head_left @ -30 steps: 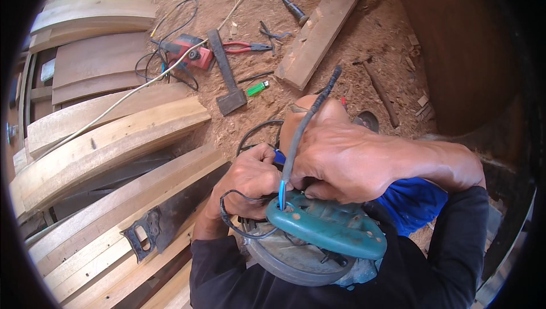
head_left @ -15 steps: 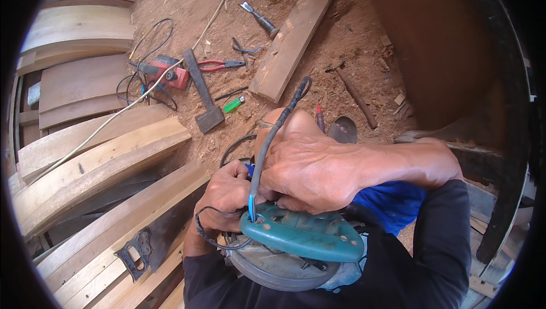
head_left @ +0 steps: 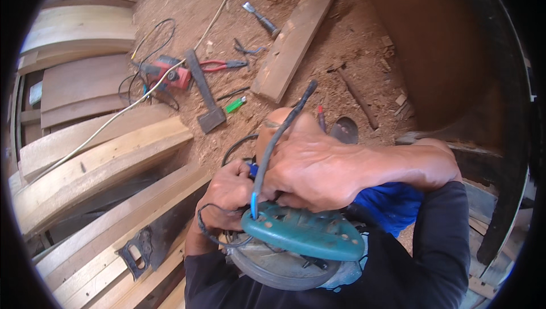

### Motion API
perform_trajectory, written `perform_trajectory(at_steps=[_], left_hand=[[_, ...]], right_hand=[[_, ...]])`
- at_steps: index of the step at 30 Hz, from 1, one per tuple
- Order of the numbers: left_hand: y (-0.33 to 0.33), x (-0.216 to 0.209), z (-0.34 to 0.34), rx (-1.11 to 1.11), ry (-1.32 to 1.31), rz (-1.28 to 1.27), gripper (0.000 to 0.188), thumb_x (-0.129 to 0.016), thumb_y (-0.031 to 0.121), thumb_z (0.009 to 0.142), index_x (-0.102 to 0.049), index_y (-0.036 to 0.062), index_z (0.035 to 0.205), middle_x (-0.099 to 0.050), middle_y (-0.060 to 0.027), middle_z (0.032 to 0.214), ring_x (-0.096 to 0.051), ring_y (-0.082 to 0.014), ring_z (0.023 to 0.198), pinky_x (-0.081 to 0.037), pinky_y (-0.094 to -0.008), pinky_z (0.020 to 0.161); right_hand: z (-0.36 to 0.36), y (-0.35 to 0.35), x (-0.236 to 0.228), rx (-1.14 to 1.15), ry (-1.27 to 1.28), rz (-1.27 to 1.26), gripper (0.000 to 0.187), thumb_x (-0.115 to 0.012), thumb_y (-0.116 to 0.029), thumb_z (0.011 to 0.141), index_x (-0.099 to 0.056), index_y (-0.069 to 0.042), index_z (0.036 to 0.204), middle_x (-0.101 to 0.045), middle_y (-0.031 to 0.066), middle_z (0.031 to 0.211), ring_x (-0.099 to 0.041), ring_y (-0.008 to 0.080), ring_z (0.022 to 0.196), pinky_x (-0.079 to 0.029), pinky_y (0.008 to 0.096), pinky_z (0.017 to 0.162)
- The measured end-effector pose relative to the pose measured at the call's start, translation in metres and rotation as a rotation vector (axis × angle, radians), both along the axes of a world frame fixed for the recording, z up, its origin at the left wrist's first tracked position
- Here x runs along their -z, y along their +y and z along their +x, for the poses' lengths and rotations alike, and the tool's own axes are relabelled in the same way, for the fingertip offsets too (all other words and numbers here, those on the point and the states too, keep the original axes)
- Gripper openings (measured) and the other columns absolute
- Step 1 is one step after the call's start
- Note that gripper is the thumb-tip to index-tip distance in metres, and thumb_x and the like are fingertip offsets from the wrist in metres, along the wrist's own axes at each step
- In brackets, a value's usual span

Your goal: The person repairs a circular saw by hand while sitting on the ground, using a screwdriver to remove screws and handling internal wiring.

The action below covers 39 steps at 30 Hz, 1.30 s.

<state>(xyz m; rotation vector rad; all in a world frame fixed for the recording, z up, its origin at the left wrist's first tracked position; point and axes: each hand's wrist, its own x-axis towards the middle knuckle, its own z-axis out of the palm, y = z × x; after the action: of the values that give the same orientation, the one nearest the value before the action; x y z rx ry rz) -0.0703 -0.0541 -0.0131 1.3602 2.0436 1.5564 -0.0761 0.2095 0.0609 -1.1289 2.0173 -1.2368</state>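
A teal power tool [head_left: 307,238] with a round grey guard [head_left: 278,272], apparently a circular saw, rests against my body. Its handle casing looks opened up. A dark cord [head_left: 276,138], blue at its lower end, stands up from the tool's front. On that end my left hand [head_left: 227,187] is closed, thumb and fingers pinched together beside the cord. My right hand [head_left: 310,167] reaches across from the right, its fingers bent down behind the cord at the casing's edge. What either hand grips is hidden by the knuckles. A thin black wire [head_left: 207,226] loops by my left wrist.
On the sawdust floor lie a hammer-like tool [head_left: 205,93], red-handled pliers [head_left: 224,64], a green lighter [head_left: 235,104], a red power tool [head_left: 170,75], a chisel [head_left: 261,19], a plank [head_left: 296,39] and a hammer [head_left: 357,98]. Timber [head_left: 102,169] and a handsaw [head_left: 136,255] are left.
The upright cord has shifted slightly, and its upper tip has swung a little and looks straighter. Both hands stay at the tool's front with small finger movements.
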Motion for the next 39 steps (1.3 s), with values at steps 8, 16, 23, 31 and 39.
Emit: perform_trajectory(at_steps=[8, 16, 23, 31, 39], left_hand=[[0.002, -0.001, -0.003, 0.041, -0.020, 0.080, 0.043, -0.103, 0.032, 0.069, -0.073, 0.0121, 0.093, -0.072, 0.0026, 0.079, -0.054, -0.0221, 0.059, -0.043, -0.0370, 0.067], [0.000, -0.001, -0.001, 0.031, -0.003, 0.073, 0.044, -0.103, 0.032, 0.067, -0.073, 0.0124, 0.092, -0.073, 0.0031, 0.079, -0.054, -0.0214, 0.058, -0.043, -0.0366, 0.067], [0.002, -0.004, -0.003, 0.044, -0.019, 0.084, 0.044, -0.103, 0.033, 0.067, -0.073, 0.0122, 0.091, -0.076, 0.0028, 0.081, -0.054, -0.0216, 0.058, -0.042, -0.0363, 0.067], [0.002, -0.001, -0.003, 0.044, -0.007, 0.078, 0.043, -0.102, 0.032, 0.068, -0.073, 0.0120, 0.092, -0.075, 0.0039, 0.081, -0.055, -0.0209, 0.058, -0.041, -0.0368, 0.066], [0.004, -0.005, -0.002, 0.043, -0.026, 0.078, 0.043, -0.102, 0.032, 0.068, -0.076, 0.0123, 0.095, -0.077, 0.0050, 0.083, -0.056, -0.0193, 0.059, -0.042, -0.0363, 0.068]], right_hand=[[-0.002, -0.002, -0.006, -0.029, -0.158, 0.174, 0.019, -0.077, -0.009, 0.087, -0.078, -0.001, 0.104, -0.076, 0.0196, 0.101, -0.071, 0.0414, 0.106, -0.052, 0.0524, 0.093], [0.003, -0.002, 0.000, 0.012, -0.029, 0.060, 0.018, -0.078, -0.007, 0.086, -0.078, -0.001, 0.102, -0.076, 0.0203, 0.100, -0.071, 0.0416, 0.104, -0.052, 0.0524, 0.092], [0.003, -0.002, 0.001, -0.003, -0.045, 0.109, 0.021, -0.081, -0.013, 0.087, -0.079, -0.002, 0.104, -0.077, 0.0191, 0.102, -0.072, 0.0396, 0.104, -0.051, 0.0530, 0.097], [0.007, 0.002, 0.002, 0.053, 0.039, 0.075, 0.021, -0.080, -0.010, 0.086, -0.078, -0.002, 0.105, -0.078, 0.0187, 0.098, -0.073, 0.0406, 0.100, -0.052, 0.0516, 0.095], [0.002, 0.001, 0.004, -0.012, 0.025, 0.038, 0.020, -0.079, -0.010, 0.086, -0.077, -0.001, 0.104, -0.077, 0.0194, 0.096, -0.073, 0.0394, 0.099, -0.053, 0.0505, 0.093]])
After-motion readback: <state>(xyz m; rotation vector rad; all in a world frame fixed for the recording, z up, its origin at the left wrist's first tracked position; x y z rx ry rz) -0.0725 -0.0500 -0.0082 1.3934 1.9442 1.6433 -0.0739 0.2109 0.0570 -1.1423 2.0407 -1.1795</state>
